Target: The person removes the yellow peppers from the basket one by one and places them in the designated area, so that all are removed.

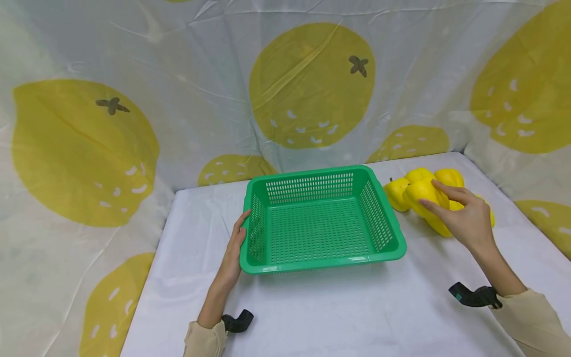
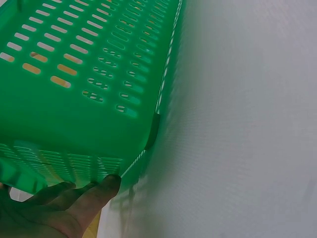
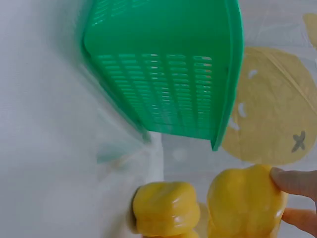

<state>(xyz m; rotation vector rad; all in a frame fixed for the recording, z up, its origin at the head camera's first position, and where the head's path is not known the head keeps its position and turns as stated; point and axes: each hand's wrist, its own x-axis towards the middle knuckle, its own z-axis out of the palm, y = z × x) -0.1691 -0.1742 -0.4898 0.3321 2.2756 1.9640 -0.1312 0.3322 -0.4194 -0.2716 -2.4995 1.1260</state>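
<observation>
A green plastic basket (image 1: 318, 230) with slotted walls stands in the middle of the white-covered table, and nothing lies inside it. My left hand (image 1: 231, 253) touches the outside of its left wall, just below the rim. In the left wrist view its fingers (image 2: 94, 201) lie extended against the slotted wall. To the right of the basket, my right hand (image 1: 468, 218) pinches a yellow bell pepper (image 1: 424, 195) between thumb and fingers. The held pepper (image 3: 245, 201) appears in the right wrist view beside another yellow pepper (image 3: 166, 208).
Several more yellow bell peppers (image 1: 449, 177) are clustered around and behind the held one, close to the basket's right side. White cloth with printed lemons (image 1: 312, 84) hangs behind and at both sides of the table (image 1: 312, 317). Each wrist carries a black device (image 1: 475, 296).
</observation>
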